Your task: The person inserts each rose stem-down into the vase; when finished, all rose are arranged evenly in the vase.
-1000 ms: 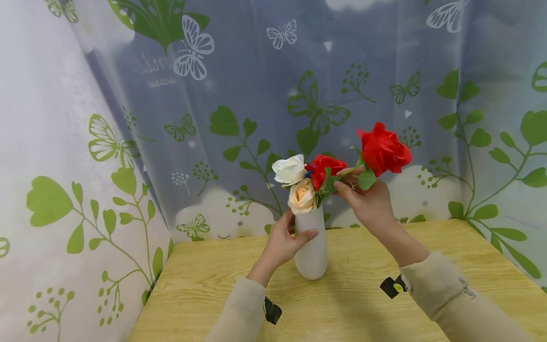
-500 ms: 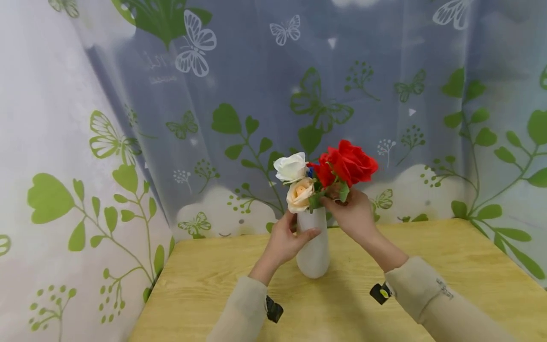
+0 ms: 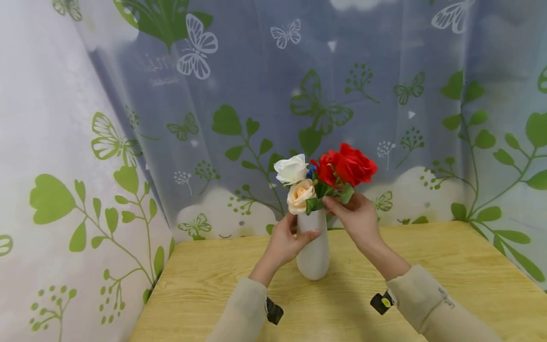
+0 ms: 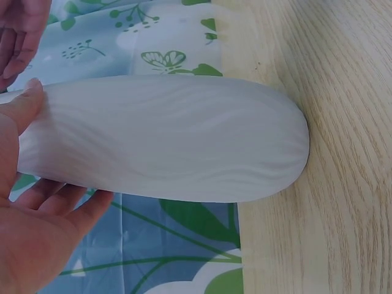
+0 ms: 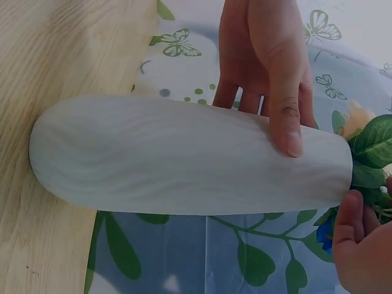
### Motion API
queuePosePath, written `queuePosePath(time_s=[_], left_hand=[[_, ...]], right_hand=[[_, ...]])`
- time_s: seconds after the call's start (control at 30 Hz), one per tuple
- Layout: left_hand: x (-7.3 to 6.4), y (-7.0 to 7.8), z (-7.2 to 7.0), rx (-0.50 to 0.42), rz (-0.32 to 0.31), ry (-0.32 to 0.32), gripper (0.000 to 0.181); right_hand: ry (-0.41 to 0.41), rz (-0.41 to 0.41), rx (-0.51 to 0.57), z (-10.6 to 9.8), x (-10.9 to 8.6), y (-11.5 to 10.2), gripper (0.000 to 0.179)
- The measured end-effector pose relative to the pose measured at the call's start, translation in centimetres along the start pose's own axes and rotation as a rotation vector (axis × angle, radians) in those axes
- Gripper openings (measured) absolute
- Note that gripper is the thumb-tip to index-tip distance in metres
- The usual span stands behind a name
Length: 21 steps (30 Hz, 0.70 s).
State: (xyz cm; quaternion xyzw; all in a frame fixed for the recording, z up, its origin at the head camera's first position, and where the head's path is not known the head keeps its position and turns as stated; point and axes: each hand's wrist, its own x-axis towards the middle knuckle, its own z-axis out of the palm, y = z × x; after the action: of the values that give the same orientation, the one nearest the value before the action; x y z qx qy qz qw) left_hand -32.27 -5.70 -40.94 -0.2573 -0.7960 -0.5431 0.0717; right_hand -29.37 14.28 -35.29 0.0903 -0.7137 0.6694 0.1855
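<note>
My left hand (image 3: pixel 284 242) grips the upper part of a white vase (image 3: pixel 313 247), thumb in front and fingers behind. The vase stands upright on the table. From its mouth rise a white rose (image 3: pixel 292 169), a peach rose (image 3: pixel 301 196), a blue flower (image 3: pixel 311 170) mostly hidden, and two red roses, the larger red rose (image 3: pixel 355 165) at the right. Just above the rim, my right hand (image 3: pixel 358 219) pinches the stem and leaves under the red roses. In the right wrist view, the right fingertips (image 5: pixel 350 211) lie beside the vase mouth and green leaves (image 5: pixel 375 142).
A wooden table (image 3: pixel 205 285) reaches to a patterned curtain (image 3: pixel 239 71) with butterflies and leaves at the back and sides. Black wrist cameras sit on both beige sleeves (image 3: pixel 241 308).
My right hand has brought the large red rose left and down to the vase mouth, beside the other red rose. My left hand has kept its hold on the vase.
</note>
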Motion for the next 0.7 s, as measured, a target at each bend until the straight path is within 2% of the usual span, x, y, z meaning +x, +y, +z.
queuePosePath(time_s=[0.13,0.23,0.37,0.47,0.6,0.7], left_hand=[[0.0,-0.1,0.0,0.003,0.005,-0.001,0.066],[0.0,-0.1,0.0,0.004,0.003,-0.004,0.066],[0.1,-0.1,0.0,0.007,-0.004,-0.006,0.066],[0.1,-0.1,0.0,0.008,-0.01,-0.005,0.066],[0.1,0.0,0.0,0.011,-0.014,-0.002,0.066],[0.0,0.0,0.0,0.013,-0.014,-0.002,0.066]], right_hand=[[0.05,-0.006,0.155,0.0,-0.1,0.0,0.05],[0.058,-0.044,0.185,0.0,-0.2,0.2,0.048],[0.061,-0.091,0.087,-0.1,-0.2,0.2,0.043],[0.114,-0.081,-0.025,0.0,-0.1,-0.1,0.023],[0.186,-0.077,-0.116,0.3,0.2,-0.6,0.046],[0.205,-0.097,-0.136,0.5,0.4,-0.9,0.039]])
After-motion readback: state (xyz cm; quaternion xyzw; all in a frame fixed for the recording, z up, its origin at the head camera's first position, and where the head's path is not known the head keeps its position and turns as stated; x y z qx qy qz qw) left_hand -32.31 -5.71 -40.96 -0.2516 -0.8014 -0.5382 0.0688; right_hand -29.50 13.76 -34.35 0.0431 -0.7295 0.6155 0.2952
